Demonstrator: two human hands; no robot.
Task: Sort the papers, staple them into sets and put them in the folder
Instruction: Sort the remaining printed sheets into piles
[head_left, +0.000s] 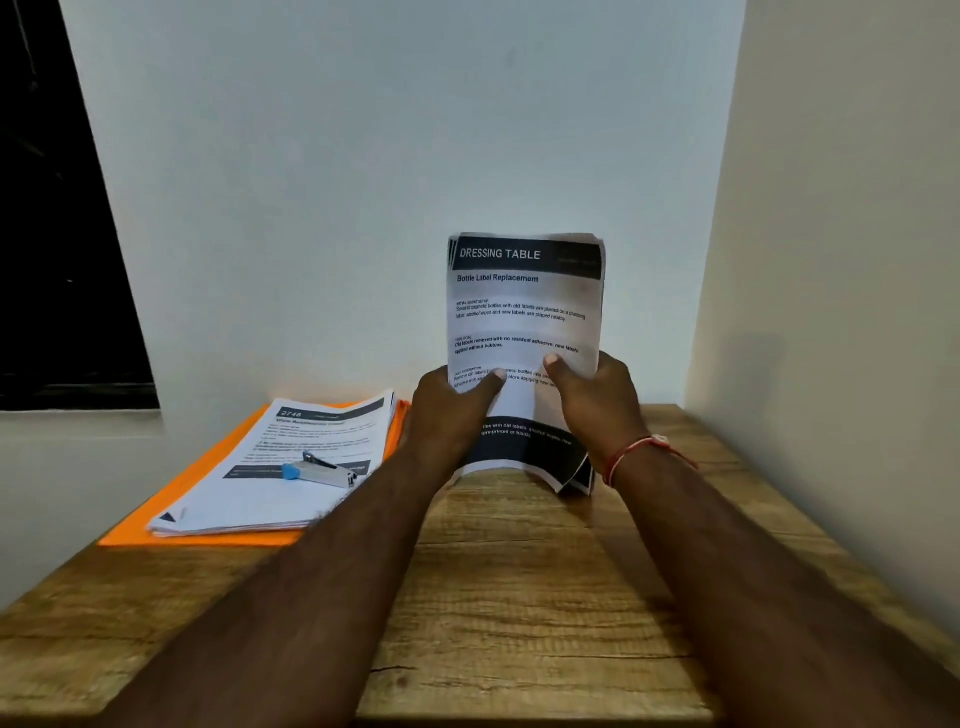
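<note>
A thin sheaf of printed papers (524, 312) headed "DRESSING TABLE" stands upright on the grainy wooden tabletop (545, 597), its bottom edge curling. The left hand (452, 410) and right hand (597, 400) grip its lower sides, thumbs across the front, forearms stretched forward. To the left, a flat stack of sheets (291, 467) lies on an orange folder (208, 499), with a metal, blue-tipped stapler (322, 470) on top.

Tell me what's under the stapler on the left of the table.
The stapler lies on a stack of printed papers, which rests on an orange folder on the wooden table. The lower sheets and whatever the folder holds are covered, so those can't be seen.
</note>
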